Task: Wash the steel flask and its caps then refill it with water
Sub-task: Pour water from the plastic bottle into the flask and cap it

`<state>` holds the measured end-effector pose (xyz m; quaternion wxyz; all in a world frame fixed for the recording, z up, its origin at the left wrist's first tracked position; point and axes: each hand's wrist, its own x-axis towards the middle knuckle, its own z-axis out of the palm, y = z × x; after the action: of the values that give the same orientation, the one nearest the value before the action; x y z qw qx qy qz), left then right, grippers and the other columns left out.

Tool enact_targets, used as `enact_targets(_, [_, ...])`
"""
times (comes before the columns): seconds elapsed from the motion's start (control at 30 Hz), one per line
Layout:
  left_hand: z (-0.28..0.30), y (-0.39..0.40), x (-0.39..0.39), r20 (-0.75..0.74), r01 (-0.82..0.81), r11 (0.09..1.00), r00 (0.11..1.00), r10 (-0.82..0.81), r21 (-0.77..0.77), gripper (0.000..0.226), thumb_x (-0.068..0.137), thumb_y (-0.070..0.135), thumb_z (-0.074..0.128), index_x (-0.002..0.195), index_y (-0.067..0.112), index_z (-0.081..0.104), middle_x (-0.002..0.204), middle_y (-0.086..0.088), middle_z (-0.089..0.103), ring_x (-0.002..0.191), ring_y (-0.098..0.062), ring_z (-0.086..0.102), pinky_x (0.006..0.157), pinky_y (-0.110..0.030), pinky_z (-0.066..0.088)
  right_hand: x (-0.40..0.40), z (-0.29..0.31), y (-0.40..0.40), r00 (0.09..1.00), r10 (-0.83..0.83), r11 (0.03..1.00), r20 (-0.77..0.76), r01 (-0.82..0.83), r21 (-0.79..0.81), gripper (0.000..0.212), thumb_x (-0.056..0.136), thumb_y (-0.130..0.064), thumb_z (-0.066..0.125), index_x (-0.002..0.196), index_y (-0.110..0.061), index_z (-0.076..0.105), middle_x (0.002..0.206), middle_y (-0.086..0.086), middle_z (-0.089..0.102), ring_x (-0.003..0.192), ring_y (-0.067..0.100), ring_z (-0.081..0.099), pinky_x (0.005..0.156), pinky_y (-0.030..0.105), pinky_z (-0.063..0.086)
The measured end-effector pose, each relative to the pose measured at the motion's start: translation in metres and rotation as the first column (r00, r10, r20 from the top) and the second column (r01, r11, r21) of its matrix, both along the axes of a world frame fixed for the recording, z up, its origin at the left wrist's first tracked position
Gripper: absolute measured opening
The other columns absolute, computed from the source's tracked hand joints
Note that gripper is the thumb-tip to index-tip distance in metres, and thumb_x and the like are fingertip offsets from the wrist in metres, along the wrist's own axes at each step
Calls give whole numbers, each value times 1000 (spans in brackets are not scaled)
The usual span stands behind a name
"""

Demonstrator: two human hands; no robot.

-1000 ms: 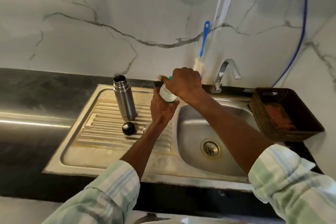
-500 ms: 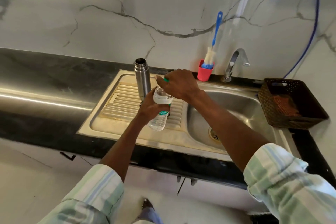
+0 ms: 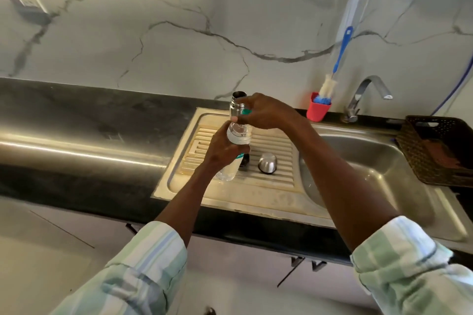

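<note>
The steel flask (image 3: 237,104) stands upright and uncapped on the ribbed drainboard (image 3: 271,146), mostly hidden behind my hands. My left hand (image 3: 222,151) grips a clear plastic water bottle (image 3: 239,135) with a green label, held above the drainboard. My right hand (image 3: 266,111) is closed over the bottle's top, fingers on its green cap (image 3: 246,111). A steel cup cap (image 3: 266,163) lies on the drainboard right of the bottle. A dark inner cap (image 3: 244,160) sits beside it, partly hidden by the bottle.
The sink basin (image 3: 358,161) lies to the right with a tap (image 3: 363,94) behind it. A red cup (image 3: 318,110) holds a blue-handled bottle brush (image 3: 340,56). A brown basket (image 3: 440,146) sits at the far right. Black counter (image 3: 76,120) extends left.
The view has pulled back and shifted left, so the sink sits further right in frame. The bottle stays in both hands, now raised in front of the flask; the steel cap has come into view.
</note>
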<state>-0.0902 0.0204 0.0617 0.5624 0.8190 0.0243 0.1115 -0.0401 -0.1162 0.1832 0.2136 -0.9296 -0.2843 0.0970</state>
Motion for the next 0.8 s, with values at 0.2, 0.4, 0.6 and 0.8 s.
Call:
enact_targets(0.2, [-6, 41, 2, 30, 2, 998, 1000, -3, 59, 60, 57, 16, 89, 108, 23, 59, 99, 4, 69, 90, -19, 68, 83, -46, 58, -3, -6, 43, 971, -236, 972, 47, 236, -2, 46, 93, -47, 59, 114, -6, 63, 101, 9, 65, 88, 21, 57, 63, 27, 35])
enact_targets(0.4, [-14, 55, 1, 56, 10, 996, 998, -14, 83, 62, 59, 26, 87, 111, 26, 53, 103, 0, 67, 93, -22, 67, 85, -39, 59, -12, 6, 62, 993, -93, 995, -68, 92, -26, 33, 94, -21, 62, 126, -17, 63, 132, 8, 57, 104, 15, 51, 83, 26, 41])
enact_targets(0.6, [-14, 51, 3, 72, 10, 995, 997, -18, 102, 60, 65, 14, 89, 112, 25, 53, 98, 11, 64, 86, -4, 63, 72, -10, 49, -11, 0, 65, 956, -278, 958, 92, 283, -43, 60, 88, -64, 54, 112, -10, 65, 99, 3, 66, 101, 23, 62, 72, 29, 40])
enact_targets(0.8, [-19, 39, 7, 41, 10, 991, 999, -15, 135, 61, 64, 21, 89, 112, 26, 53, 93, 17, 60, 84, 0, 60, 73, -14, 46, -15, 6, 53, 979, -203, 978, 31, 205, -38, 24, 91, -21, 64, 111, -8, 68, 93, 3, 63, 74, 11, 53, 55, 20, 32])
